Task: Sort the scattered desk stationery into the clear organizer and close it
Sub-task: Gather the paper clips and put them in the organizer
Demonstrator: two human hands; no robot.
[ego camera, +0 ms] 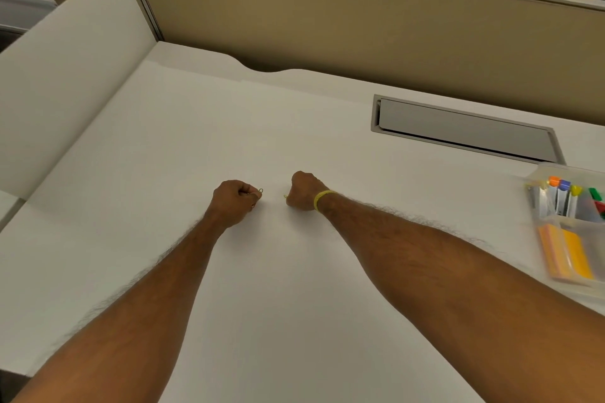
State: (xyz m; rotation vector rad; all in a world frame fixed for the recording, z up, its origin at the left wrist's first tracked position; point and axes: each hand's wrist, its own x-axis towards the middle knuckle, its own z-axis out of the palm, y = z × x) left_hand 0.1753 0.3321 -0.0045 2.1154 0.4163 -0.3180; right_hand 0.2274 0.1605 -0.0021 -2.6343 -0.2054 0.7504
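The organizer point(536, 217) sits near right, well apart from both hands. Farther out, left hand point(234, 201) pinches a clip point(260, 190); right hand point(302, 191) curls round a yellow bit point(285, 196) (too small to name). Either may slip during the carry across.

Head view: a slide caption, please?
Left hand pinches a paper clip, right hand curls beside it; the clear organizer sits far right.

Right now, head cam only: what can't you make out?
All in the head view.
The right hand: fingers curled under, turned from the camera; only a yellow speck shows beside it, so what it holds is unclear.
The left hand: pinches a tiny wire loop, likely a paper clip; too small to confirm.
The organizer: cut off by the right frame edge; lid and far compartments unseen.
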